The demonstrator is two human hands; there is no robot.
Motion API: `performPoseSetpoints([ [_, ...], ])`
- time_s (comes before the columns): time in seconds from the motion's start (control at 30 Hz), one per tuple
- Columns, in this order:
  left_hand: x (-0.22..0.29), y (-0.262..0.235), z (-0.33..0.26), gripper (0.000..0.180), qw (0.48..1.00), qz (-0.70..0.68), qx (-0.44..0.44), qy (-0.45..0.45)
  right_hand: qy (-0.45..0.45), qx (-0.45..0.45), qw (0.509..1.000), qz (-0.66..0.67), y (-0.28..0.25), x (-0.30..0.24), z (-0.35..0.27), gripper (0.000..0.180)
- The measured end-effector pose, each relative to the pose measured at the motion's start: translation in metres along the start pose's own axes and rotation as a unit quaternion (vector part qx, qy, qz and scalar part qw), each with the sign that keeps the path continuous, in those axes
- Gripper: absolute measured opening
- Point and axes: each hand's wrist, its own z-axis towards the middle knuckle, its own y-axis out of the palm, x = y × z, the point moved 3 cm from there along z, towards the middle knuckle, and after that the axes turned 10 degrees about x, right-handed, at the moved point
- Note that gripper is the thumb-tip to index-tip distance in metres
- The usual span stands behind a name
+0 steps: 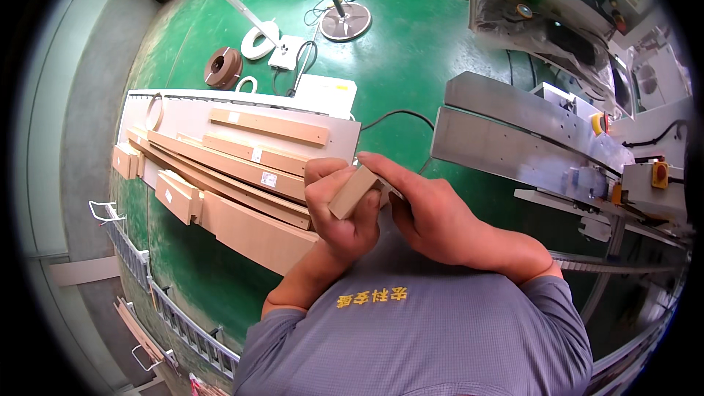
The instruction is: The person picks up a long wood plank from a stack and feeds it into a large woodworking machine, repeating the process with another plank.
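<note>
In front of my chest, my left hand [334, 209] is closed round a short wood-coloured panel piece [355, 192], gripping it by its sides with one narrow face turned up. My right hand [440, 216] meets it from the other side. Its fingertips press against the piece's far corner and edge. A thin greyish edge shows beneath the right fingers, too little of it to name. The rest of the piece is hidden behind my hands.
Left of my hands, a bench [341, 128] carries several long wood-coloured boards [268, 126]. To the right stands a metal-topped machine [513, 128] with a red knob [661, 174]. Rolls of edge banding [222, 67], a round-based stand [345, 22] and cables lie on the green floor beyond.
</note>
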Motion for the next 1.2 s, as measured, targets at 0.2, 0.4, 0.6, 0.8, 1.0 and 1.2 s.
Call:
performPoseSetpoints([
  [0.2,-0.001,0.004,0.001,0.034,1.000,0.000,0.004,0.002,0.027,-0.020,0.999,-0.013,-0.006,-0.006,0.002,0.066],
  [0.4,0.004,0.005,0.000,0.035,0.999,0.023,-0.031,0.005,0.069,-0.027,0.997,-0.009,-0.010,-0.009,0.002,0.066],
  [0.6,0.006,0.006,-0.005,0.035,1.000,0.008,-0.023,-0.001,0.093,-0.049,0.994,-0.012,-0.014,-0.016,0.002,0.064],
  [0.8,0.006,0.008,-0.005,0.035,0.999,0.021,-0.019,0.019,0.094,-0.047,0.994,-0.007,-0.015,-0.015,0.002,0.062],
  [1.0,0.005,0.009,-0.006,0.034,1.000,0.003,-0.019,0.015,0.096,-0.035,0.995,-0.016,-0.013,-0.013,-0.003,0.061],
  [1.2,0.004,0.011,-0.020,0.035,0.997,0.014,-0.074,0.032,0.109,-0.060,0.992,-0.024,-0.021,-0.005,-0.001,0.067],
])
